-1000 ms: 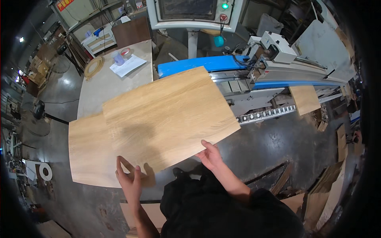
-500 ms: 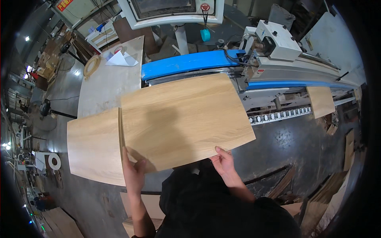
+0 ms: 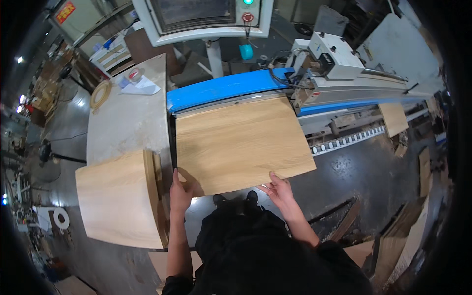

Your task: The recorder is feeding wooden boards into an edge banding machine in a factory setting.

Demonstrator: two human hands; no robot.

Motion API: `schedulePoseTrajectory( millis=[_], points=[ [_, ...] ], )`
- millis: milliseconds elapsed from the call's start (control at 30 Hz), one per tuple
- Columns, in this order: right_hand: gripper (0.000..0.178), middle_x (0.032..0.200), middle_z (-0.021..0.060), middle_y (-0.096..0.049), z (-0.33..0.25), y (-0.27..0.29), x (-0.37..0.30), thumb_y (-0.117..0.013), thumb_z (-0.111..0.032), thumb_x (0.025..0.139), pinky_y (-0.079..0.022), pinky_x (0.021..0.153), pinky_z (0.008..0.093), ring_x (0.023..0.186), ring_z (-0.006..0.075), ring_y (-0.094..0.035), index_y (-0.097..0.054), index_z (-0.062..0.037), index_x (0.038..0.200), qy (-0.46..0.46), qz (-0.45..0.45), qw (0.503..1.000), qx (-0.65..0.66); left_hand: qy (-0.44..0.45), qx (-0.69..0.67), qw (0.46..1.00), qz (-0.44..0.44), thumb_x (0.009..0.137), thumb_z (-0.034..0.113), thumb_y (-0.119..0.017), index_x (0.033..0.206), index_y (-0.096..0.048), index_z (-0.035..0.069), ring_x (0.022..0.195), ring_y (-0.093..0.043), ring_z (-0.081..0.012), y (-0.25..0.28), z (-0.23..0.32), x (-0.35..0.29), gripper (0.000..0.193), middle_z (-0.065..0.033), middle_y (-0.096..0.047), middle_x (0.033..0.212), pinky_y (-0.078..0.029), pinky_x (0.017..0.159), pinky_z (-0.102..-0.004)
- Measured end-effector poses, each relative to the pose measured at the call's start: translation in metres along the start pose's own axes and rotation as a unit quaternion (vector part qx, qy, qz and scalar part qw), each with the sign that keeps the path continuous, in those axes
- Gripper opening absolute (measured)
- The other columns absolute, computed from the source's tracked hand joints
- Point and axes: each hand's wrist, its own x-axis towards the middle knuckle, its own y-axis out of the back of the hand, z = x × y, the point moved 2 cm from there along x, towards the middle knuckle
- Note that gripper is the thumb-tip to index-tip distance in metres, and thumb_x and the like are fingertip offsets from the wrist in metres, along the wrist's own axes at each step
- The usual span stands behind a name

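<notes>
A wood-grain panel (image 3: 241,142) lies level before me, its far edge against the machine beneath a long blue cover (image 3: 226,92). My left hand (image 3: 180,194) is closed on its near left corner, thumb along the side edge. At the near edge, toward the right corner, my right hand (image 3: 278,191) grips with the thumb on top and fingers underneath. To the left of my left hand is a stack of similar panels (image 3: 115,199), resting at the near end of a grey table (image 3: 130,128).
Beyond the blue cover stands a control screen (image 3: 194,14). A white machine head (image 3: 339,56) sits at the far right, above a roller track (image 3: 349,140) with another panel (image 3: 392,118). Paper (image 3: 141,87) and a coil of edging strip (image 3: 101,95) lie on the table.
The panel has moved off the stack, rightward and clear of the table, and its far edge has come up to the machine. Both hands have kept their grip.
</notes>
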Motion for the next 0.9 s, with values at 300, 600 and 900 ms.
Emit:
schedulePoseTrajectory(
  millis=[300,600,900],
  points=[
    [0.042,0.133,0.0187,-0.054,0.027,0.013,0.029,-0.051,-0.024,0.105,-0.036,0.117,0.0569,0.131,0.0361,-0.051,-0.046,0.0040,0.137,-0.052,0.134,0.988,0.052,-0.115,0.130,0.981,0.090,0.085,0.023,-0.078,0.156,-0.033,0.000,0.137,-0.040,-0.0520,-0.026,-0.001,0.051,0.087,-0.0342,-0.039,0.151,-0.037,0.114,-0.0551],
    [0.032,0.129,0.0175,-0.058,0.032,0.017,0.030,-0.052,-0.020,0.103,-0.045,0.109,0.0489,0.118,0.0306,-0.057,-0.055,0.0034,0.126,-0.017,0.121,0.982,0.143,-0.128,0.116,0.974,0.148,0.084,0.022,-0.080,0.155,-0.037,-0.001,0.138,-0.040,-0.0453,-0.052,-0.006,0.078,0.086,-0.0301,-0.044,0.147,-0.034,0.117,-0.0501],
    [0.040,0.133,0.0204,-0.056,-0.023,0.062,0.036,-0.053,-0.021,0.104,-0.047,0.109,0.0535,0.124,0.0348,-0.055,-0.049,0.0052,0.134,-0.003,0.140,0.985,0.097,-0.044,-0.206,0.976,0.045,0.076,0.015,-0.086,0.155,-0.046,0.017,0.137,-0.036,-0.0393,-0.097,0.005,0.095,0.088,-0.0222,-0.037,0.149,-0.030,0.119,-0.0470]
  ],
)
